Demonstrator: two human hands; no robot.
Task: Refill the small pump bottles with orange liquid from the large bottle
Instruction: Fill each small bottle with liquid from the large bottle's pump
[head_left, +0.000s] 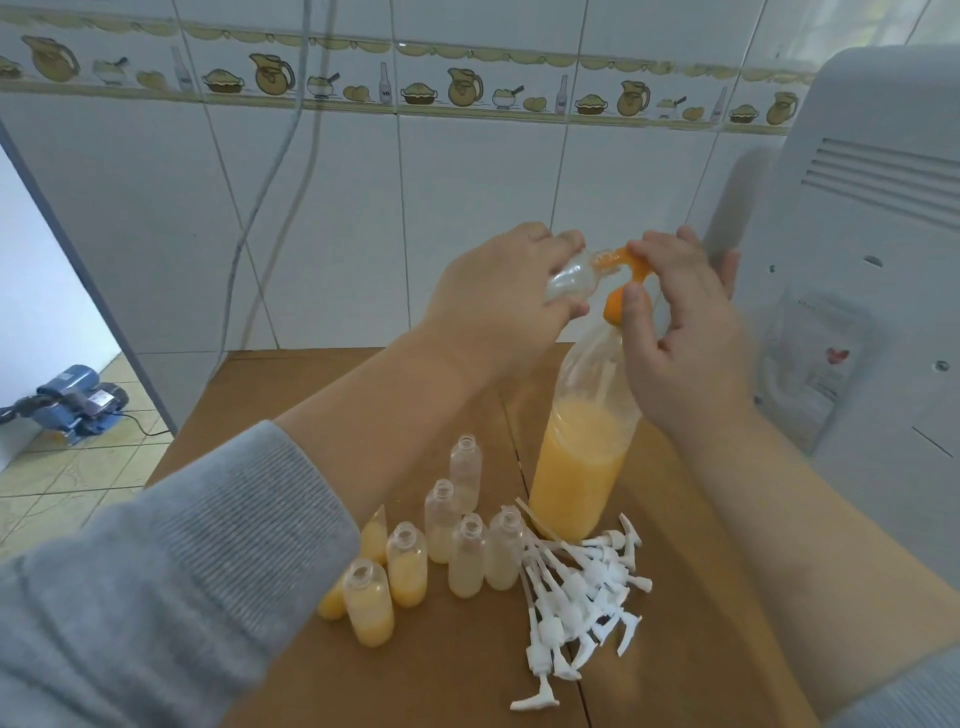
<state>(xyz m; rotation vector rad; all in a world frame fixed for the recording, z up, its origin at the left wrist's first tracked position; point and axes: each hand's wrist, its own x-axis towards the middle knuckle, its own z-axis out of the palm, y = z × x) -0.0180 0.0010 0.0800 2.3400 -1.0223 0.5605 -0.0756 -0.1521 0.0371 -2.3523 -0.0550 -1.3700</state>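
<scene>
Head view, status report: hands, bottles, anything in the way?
Left hand holds a small bottle tilted at the orange pump spout. Right hand on the large bottle pump. Loose white pumps beside it, no obstruction.

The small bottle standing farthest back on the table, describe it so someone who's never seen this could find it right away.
Start at the big bottle of orange liquid on the brown table. Just left of it stands a cluster of small open bottles; the farthest-back bottle is the one closest to the wall, at the cluster's top. Unlike the orange-filled ones at the front, it looks clear and nearly empty.
</scene>
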